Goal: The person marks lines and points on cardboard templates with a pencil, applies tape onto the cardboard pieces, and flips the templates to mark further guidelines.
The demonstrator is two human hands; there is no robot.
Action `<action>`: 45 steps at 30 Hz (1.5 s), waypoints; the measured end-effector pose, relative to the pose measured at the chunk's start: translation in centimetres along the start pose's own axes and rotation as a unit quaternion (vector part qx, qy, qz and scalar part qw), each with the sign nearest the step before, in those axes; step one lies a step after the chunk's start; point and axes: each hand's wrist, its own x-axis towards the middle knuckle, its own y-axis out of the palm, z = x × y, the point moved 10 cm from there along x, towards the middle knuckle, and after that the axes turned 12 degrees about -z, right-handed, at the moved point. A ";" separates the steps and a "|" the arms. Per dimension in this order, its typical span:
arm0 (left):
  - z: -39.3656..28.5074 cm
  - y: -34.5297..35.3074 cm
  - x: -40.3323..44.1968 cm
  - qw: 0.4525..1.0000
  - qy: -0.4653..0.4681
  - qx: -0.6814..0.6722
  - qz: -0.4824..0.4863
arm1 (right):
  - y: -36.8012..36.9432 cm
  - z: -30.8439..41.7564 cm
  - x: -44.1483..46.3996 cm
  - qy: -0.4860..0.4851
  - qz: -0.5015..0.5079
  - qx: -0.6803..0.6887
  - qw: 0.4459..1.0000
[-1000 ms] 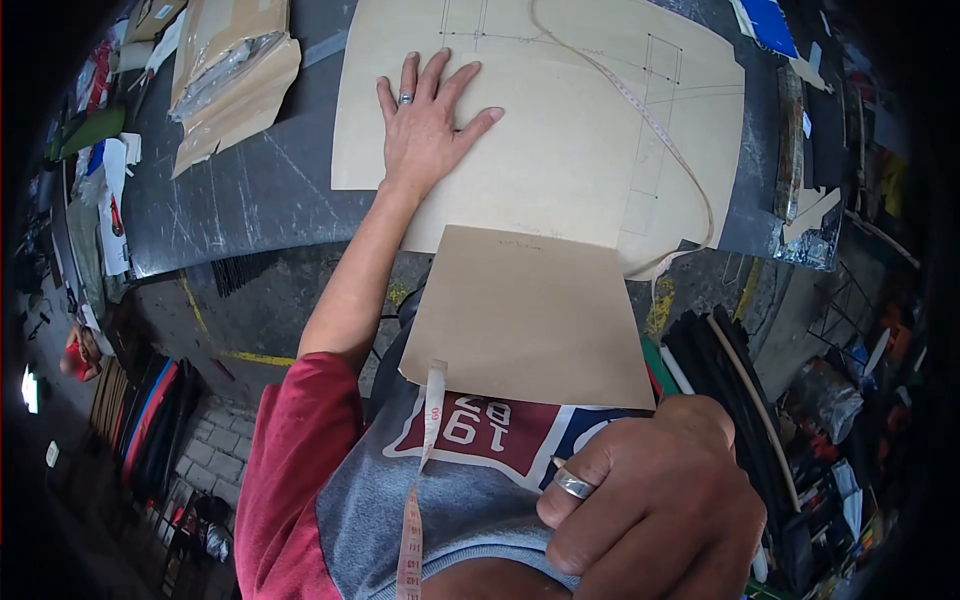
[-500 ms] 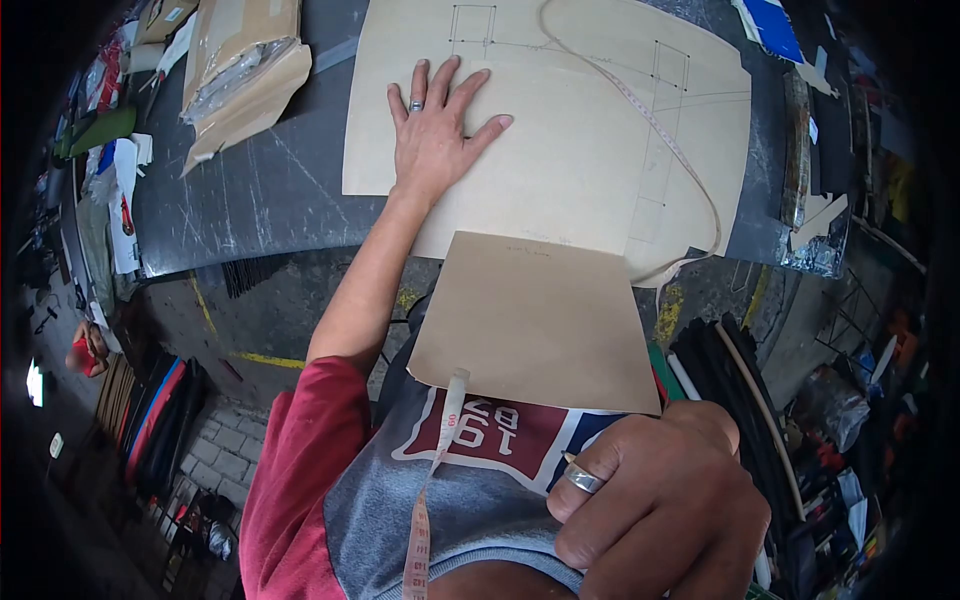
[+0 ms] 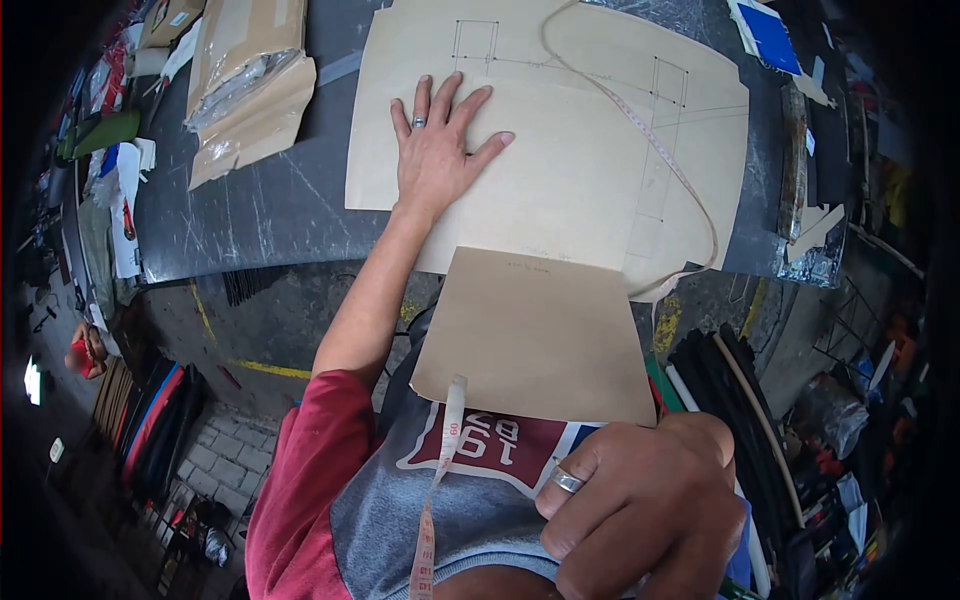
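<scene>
My left hand lies flat on a large beige card sheet, its fingers spread and a ring on one. Pencil lines, dots and narrow rectangles are drawn on the sheet. Its lower flap hangs over the table edge toward my body. Close to the camera, my right hand is raised with curled fingers and a ring; a tiny pale tip shows beside the ring, too small to name. One tape measure end dangles over my shirt. A longer stretch of measuring tape curves across the sheet's right side.
The dark, scratched table carries an opened brown paper package at left and a blue-and-white item at right. Rolls of material stand below right, others below left. Another person is at far left.
The sheet, table and left hand appear slightly lower in view, as if the camera tilted. My right hand has shifted a little to the left, still curled.
</scene>
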 end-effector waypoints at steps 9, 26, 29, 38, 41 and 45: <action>0.0 0.0 0.0 1.000 -0.004 -0.006 0.001 | 0.0 0.1 0.0 -0.012 0.014 -0.042 0.999; 0.0 0.0 0.0 1.000 -0.011 -0.014 0.006 | 0.6 -0.2 0.7 0.027 0.250 -0.013 0.968; 0.1 0.0 -0.1 1.000 -0.015 -0.012 0.007 | 1.2 0.3 -0.5 -0.028 0.221 -0.079 0.972; 0.1 0.1 0.0 1.000 -0.017 -0.018 0.013 | 0.0 4.5 -1.6 -0.130 0.226 -0.316 0.912; -0.3 0.2 0.1 1.000 -0.017 -0.017 0.009 | 0.5 5.3 -0.9 -0.116 0.245 -0.326 0.906; 0.4 -0.5 0.1 1.000 -0.016 -0.013 0.012 | 0.3 4.7 -0.7 -0.084 0.254 -0.332 0.905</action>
